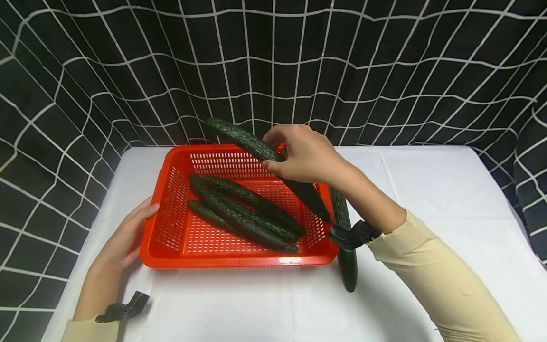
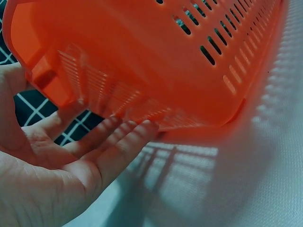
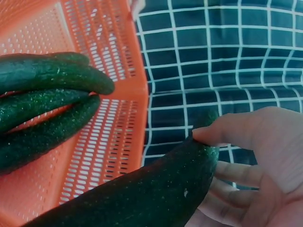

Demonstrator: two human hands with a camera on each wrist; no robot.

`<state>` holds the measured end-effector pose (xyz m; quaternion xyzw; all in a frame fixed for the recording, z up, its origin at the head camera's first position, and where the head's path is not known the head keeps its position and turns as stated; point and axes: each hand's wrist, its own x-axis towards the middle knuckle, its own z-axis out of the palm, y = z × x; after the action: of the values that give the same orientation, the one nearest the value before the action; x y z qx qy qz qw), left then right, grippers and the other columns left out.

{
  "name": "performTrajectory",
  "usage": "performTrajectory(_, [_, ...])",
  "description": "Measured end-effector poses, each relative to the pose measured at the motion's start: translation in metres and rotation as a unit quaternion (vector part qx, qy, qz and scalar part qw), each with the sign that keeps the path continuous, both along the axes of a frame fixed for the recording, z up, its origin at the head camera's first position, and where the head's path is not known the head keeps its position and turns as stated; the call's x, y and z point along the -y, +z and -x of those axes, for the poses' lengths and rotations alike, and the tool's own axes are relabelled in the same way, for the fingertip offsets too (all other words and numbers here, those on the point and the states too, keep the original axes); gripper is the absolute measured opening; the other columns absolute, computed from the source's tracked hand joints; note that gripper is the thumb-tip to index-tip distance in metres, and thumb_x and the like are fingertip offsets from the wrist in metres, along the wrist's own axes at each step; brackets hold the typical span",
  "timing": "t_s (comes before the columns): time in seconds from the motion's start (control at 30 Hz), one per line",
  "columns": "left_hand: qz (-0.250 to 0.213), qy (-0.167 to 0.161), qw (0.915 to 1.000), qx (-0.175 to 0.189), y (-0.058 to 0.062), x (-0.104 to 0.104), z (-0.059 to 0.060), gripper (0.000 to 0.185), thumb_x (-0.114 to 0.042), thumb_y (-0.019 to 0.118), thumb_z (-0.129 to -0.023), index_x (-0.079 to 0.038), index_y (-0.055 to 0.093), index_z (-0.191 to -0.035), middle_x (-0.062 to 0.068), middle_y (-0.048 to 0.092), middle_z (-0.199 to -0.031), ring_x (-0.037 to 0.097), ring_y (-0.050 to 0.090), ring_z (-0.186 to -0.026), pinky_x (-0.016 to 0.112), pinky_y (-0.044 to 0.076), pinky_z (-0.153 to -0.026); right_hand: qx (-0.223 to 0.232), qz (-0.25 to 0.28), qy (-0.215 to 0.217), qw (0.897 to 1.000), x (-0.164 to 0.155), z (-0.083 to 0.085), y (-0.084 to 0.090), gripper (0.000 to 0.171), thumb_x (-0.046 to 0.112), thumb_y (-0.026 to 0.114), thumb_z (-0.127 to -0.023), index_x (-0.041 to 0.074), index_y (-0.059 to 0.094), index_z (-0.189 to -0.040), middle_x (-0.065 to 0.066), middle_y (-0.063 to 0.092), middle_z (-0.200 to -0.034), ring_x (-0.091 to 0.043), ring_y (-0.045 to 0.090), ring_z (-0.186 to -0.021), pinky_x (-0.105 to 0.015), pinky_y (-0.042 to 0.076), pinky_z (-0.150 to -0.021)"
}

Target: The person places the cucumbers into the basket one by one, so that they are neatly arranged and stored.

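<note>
My right hand pinches a dark green cucumber between thumb and fingers, above the right part of a red plastic basket. The cucumber slants, its far end up past the back rim and its near end by the right wall. In the right wrist view the held cucumber crosses the foreground. Three cucumbers lie side by side in the basket. At the basket's left end my left hand holds the rim, thumb over it and fingers against the slotted outer wall.
Another cucumber lies on the white tabletop along the basket's right side, partly hidden by my right wrist and a black strap. A black cloth with a white grid hangs behind the table and at both sides.
</note>
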<state>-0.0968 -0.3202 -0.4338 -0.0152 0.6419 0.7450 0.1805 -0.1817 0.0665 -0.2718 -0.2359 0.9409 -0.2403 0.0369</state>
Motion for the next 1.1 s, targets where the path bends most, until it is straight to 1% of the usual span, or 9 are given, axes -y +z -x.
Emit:
performTrajectory(0.13, [-0.003, 0.001, 1.0000, -0.002, 0.000, 0.002, 0.000, 0.046, -0.031, 0.043, -0.113, -0.024, 0.038, -0.158, -0.012, 0.071, -0.127, 0.007, 0.074, -0.111, 0.033, 0.066, -0.089, 0.005, -0.019, 0.009, 1.000, 0.012, 0.002, -0.003, 0.045, 0.030, 0.080, -0.090, 0.014, 0.072, -0.131, -0.003, 0.078, -0.124, -0.020, 0.071, -0.097, -0.043, 0.057, -0.079])
performTrajectory(0.27, [0.000, 0.005, 1.0000, 0.001, 0.002, 0.003, -0.002, 0.049, -0.032, 0.043, -0.112, -0.023, 0.036, -0.160, -0.012, 0.070, -0.129, 0.008, 0.074, -0.112, 0.034, 0.066, -0.088, 0.012, -0.041, 0.019, 0.999, 0.023, 0.003, -0.007, 0.044, 0.030, 0.080, -0.090, 0.013, 0.072, -0.130, -0.005, 0.077, -0.124, -0.021, 0.072, -0.095, -0.047, 0.060, -0.083])
performTrajectory(0.47, [-0.001, 0.000, 1.0000, 0.000, 0.002, 0.003, -0.001, 0.056, -0.032, 0.042, -0.112, -0.017, 0.028, -0.164, -0.010, 0.069, -0.129, 0.009, 0.073, -0.112, 0.034, 0.066, -0.089, 0.014, -0.072, 0.043, 0.996, 0.036, 0.001, -0.008, 0.041, 0.028, 0.078, -0.091, 0.015, 0.071, -0.130, -0.003, 0.075, -0.117, -0.021, 0.068, -0.093, -0.045, 0.059, -0.077])
performTrajectory(0.6, [0.009, -0.002, 1.0000, -0.004, 0.001, 0.003, -0.001, 0.058, -0.032, 0.042, -0.113, -0.016, 0.026, -0.166, -0.011, 0.068, -0.130, 0.008, 0.073, -0.113, 0.033, 0.066, -0.090, 0.012, -0.088, 0.056, 0.994, 0.044, 0.000, -0.008, 0.039, 0.025, 0.075, -0.092, 0.016, 0.071, -0.129, -0.002, 0.073, -0.114, -0.020, 0.067, -0.094, -0.043, 0.057, -0.076])
performTrajectory(0.7, [0.014, -0.002, 0.9999, -0.006, 0.002, 0.003, -0.001, 0.060, -0.033, 0.042, -0.113, -0.015, 0.025, -0.167, -0.012, 0.068, -0.130, 0.007, 0.073, -0.113, 0.032, 0.066, -0.089, 0.008, -0.094, 0.060, 0.994, 0.050, -0.001, -0.008, 0.038, 0.025, 0.075, -0.092, 0.017, 0.072, -0.129, 0.000, 0.072, -0.109, -0.019, 0.065, -0.088, -0.042, 0.056, -0.073])
performTrajectory(0.83, [0.009, -0.003, 0.9999, -0.006, 0.002, 0.003, -0.001, 0.058, -0.032, 0.043, -0.113, -0.016, 0.027, -0.167, -0.012, 0.069, -0.129, 0.007, 0.073, -0.111, 0.031, 0.066, -0.089, 0.006, -0.100, 0.061, 0.993, 0.056, -0.002, -0.008, 0.037, 0.027, 0.076, -0.092, 0.017, 0.072, -0.127, 0.001, 0.070, -0.102, -0.018, 0.061, -0.083, -0.039, 0.051, -0.069])
performTrajectory(0.93, [0.002, -0.007, 0.9999, -0.008, 0.002, 0.002, 0.000, 0.056, -0.032, 0.043, -0.113, -0.017, 0.029, -0.166, -0.011, 0.069, -0.129, 0.007, 0.073, -0.111, 0.032, 0.066, -0.089, 0.004, -0.095, 0.052, 0.994, 0.058, -0.002, -0.008, 0.036, 0.025, 0.073, -0.093, 0.017, 0.072, -0.128, 0.000, 0.070, -0.100, -0.018, 0.061, -0.082, -0.037, 0.050, -0.065])
performTrajectory(1.03, [-0.001, -0.011, 0.9999, -0.013, 0.003, 0.000, 0.001, 0.056, -0.032, 0.042, -0.113, -0.017, 0.029, -0.165, -0.010, 0.069, -0.130, 0.008, 0.073, -0.112, 0.032, 0.066, -0.090, -0.001, -0.082, 0.035, 0.996, 0.054, -0.003, -0.006, 0.034, 0.025, 0.070, -0.096, 0.017, 0.071, -0.129, -0.001, 0.072, -0.101, -0.019, 0.064, -0.082, -0.037, 0.052, -0.064])
performTrajectory(1.1, [-0.002, -0.011, 0.9998, -0.015, 0.003, -0.001, 0.001, 0.055, -0.031, 0.042, -0.113, -0.017, 0.030, -0.165, -0.010, 0.069, -0.130, 0.008, 0.073, -0.112, 0.032, 0.066, -0.090, -0.003, -0.074, 0.027, 0.997, 0.051, -0.003, -0.004, 0.035, 0.029, 0.069, -0.097, 0.018, 0.071, -0.130, -0.002, 0.073, -0.107, -0.020, 0.067, -0.089, -0.040, 0.056, -0.068])
